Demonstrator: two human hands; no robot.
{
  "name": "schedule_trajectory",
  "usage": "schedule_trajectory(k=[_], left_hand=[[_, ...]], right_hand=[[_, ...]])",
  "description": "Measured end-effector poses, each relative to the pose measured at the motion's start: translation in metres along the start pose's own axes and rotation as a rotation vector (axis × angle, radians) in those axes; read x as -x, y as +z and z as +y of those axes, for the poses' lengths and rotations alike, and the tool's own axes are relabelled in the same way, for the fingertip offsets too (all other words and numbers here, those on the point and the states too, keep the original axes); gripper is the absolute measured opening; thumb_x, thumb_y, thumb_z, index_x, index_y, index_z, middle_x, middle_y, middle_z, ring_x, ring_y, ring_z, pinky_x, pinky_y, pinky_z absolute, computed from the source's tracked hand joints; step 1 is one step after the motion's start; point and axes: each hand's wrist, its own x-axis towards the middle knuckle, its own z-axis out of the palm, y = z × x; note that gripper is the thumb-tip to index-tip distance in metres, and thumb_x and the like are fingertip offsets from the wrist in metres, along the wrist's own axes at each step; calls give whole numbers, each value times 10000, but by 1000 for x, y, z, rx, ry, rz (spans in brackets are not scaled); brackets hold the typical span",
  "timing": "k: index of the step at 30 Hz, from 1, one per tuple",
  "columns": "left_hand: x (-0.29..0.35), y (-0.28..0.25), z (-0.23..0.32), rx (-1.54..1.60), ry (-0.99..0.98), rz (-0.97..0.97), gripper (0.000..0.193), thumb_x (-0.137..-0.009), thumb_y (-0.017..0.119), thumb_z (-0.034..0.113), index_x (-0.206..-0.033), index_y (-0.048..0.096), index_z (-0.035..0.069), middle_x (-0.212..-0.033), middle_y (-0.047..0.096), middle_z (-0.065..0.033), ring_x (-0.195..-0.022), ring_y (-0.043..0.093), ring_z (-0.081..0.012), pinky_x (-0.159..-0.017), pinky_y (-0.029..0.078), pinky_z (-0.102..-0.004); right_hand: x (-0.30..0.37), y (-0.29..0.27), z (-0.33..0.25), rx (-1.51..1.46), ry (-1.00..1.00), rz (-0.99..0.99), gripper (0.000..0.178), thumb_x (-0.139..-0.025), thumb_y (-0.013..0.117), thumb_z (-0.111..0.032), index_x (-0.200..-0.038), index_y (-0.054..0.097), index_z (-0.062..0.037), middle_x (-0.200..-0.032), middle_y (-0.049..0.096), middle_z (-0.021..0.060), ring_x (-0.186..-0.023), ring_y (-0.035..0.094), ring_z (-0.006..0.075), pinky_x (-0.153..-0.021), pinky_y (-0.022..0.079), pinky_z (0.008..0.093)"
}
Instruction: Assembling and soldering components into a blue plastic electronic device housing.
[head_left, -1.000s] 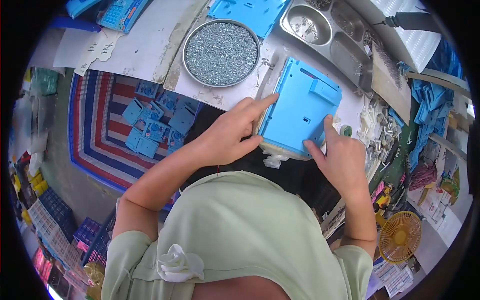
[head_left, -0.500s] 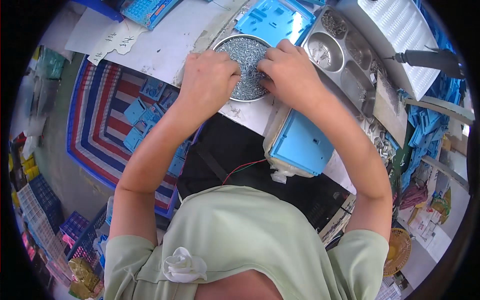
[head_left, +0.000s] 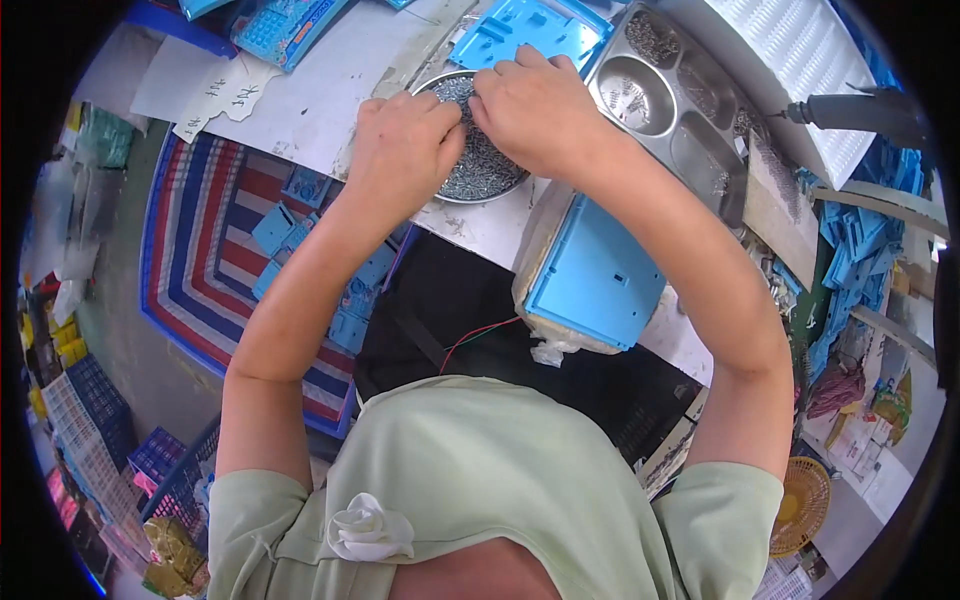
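Both my hands are over a round metal dish [head_left: 490,180] full of small screws on the white workbench. My left hand [head_left: 400,150] rests at the dish's left side with its fingers curled down into the screws. My right hand [head_left: 535,105] covers the dish's far right part, fingers bent and pinched together. What the fingertips hold is hidden. A light blue plastic panel [head_left: 595,275] lies flat on a padded block at the bench's near edge, below my right forearm, with red and green wires [head_left: 480,335] trailing from it.
A metal compartment tray [head_left: 680,100] with screws stands to the right of the dish. Another blue panel [head_left: 530,30] lies beyond it. An electric screwdriver [head_left: 850,110] hangs at the right. Blue plastic parts [head_left: 300,230] lie on a striped mat on the floor at the left.
A second ago my hands held the blue panel at the bench edge. They left it lying there and moved up to the dish of screws, where they stay, fingers working in it.
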Motion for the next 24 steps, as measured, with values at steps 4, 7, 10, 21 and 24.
schedule_trajectory(k=[4, 7, 10, 21, 24], left_hand=[[-3, 0, 1, -16, 35, 35, 113, -886, 663, 190, -813, 669, 104, -774, 645, -37, -811, 643, -269, -770, 433, -453], [-5, -1, 0, 19, 24, -15, 107, -892, 668, 174, -847, 673, 77, -809, 670, -67, -816, 648, -288, -775, 430, -455], [-7, -4, -3, 84, 19, -49, 113, -900, 667, 154, -871, 673, 45, -832, 681, -103, -820, 651, -318, -749, 443, -458], [-2, -20, 38, 459, 0, -60, 92, -942, 622, 56, -892, 627, -21, -839, 632, -159, -793, 611, -342, -729, 476, -419], [1, -19, 46, 466, 0, -67, 83, -938, 629, 55, -896, 628, -17, -832, 627, -153, -794, 605, -343, -723, 470, -419]], right_hand=[[0, -7, 16, -170, 37, -51, 244, -922, 680, -284, -887, 740, -49, -885, 744, 88, -974, 674, 324, -834, 501, 475], [7, -18, 27, -329, 77, -99, 256, -916, 696, -291, -883, 748, -42, -895, 756, 115, -928, 702, 337, -803, 530, 450], [20, -35, 36, -588, 251, -95, 259, -904, 722, -291, -895, 760, -35, -841, 748, 119, -822, 711, 267, -743, 532, 396], [109, -77, 72, -1508, 508, -17, 272, -1003, 664, -320, -941, 688, -56, -890, 637, -36, -843, 519, 45, -770, 425, 226], [141, -81, 73, -1413, 580, 87, 240, -1005, 665, -287, -935, 686, -59, -877, 630, -34, -843, 531, 47, -781, 433, 224]])
